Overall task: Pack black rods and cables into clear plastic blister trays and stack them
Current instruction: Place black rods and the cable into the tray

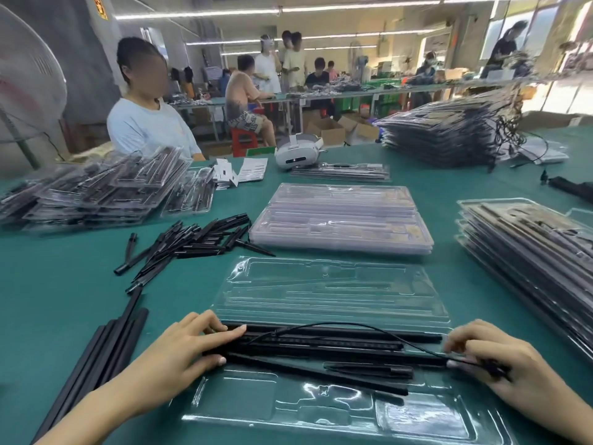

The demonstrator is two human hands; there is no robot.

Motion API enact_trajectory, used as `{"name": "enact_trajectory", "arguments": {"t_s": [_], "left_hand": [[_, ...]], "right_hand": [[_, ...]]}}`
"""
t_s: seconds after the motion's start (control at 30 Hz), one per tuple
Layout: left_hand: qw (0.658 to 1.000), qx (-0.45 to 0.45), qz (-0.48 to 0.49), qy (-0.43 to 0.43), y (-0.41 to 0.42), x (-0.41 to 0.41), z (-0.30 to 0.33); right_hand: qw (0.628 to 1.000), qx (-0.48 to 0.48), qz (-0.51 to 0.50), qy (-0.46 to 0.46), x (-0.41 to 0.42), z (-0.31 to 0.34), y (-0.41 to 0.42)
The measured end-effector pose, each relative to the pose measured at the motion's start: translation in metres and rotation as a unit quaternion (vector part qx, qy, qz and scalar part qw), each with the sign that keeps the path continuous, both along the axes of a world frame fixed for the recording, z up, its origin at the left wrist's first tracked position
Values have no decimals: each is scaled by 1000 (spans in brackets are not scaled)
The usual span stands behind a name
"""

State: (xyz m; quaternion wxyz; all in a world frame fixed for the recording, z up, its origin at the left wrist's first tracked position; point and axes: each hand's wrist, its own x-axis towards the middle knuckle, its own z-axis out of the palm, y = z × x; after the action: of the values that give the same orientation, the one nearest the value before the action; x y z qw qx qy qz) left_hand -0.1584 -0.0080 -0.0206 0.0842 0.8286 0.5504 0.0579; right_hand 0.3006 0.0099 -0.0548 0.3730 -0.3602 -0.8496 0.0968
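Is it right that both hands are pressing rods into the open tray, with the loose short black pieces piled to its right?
Not quite. The head view shows the loose short black pieces piled to the left of the open tray. Both the left hand and right hand are on the rods.

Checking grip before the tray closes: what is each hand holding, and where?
Left hand presses the black rods at their left ends; right hand pinches the thin cable near its right end.

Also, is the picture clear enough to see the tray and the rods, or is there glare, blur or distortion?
Head view: ceiling light glares white on the open clear tray, hiding its recesses; the black rods under the left hand are sharp; the right hand is slightly blurred; the wide lens bends the table edges.
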Motion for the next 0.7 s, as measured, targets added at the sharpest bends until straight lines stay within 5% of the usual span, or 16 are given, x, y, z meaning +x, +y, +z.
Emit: {"name": "enact_trajectory", "arguments": {"t_s": [0.17,0.27,0.4,0.6,0.7], "left_hand": [[999,26,33,-17,-3,10,1],[996,77,51,-17,-5,32,-3],[999,38,10,-8,-6,52,-14],[1000,-26,-7,9,-4,49,-21],[999,-28,-13,7,-2,47,-23]], "right_hand": [[973,-151,-39,169,7,15,-6],[963,-183,-38,193,4,21,-12],[944,-212,-77,241,2,24,-13],[952,-283,-112,24,14,40,-13],[957,-223,-174,-73,15,32,-14]]}}
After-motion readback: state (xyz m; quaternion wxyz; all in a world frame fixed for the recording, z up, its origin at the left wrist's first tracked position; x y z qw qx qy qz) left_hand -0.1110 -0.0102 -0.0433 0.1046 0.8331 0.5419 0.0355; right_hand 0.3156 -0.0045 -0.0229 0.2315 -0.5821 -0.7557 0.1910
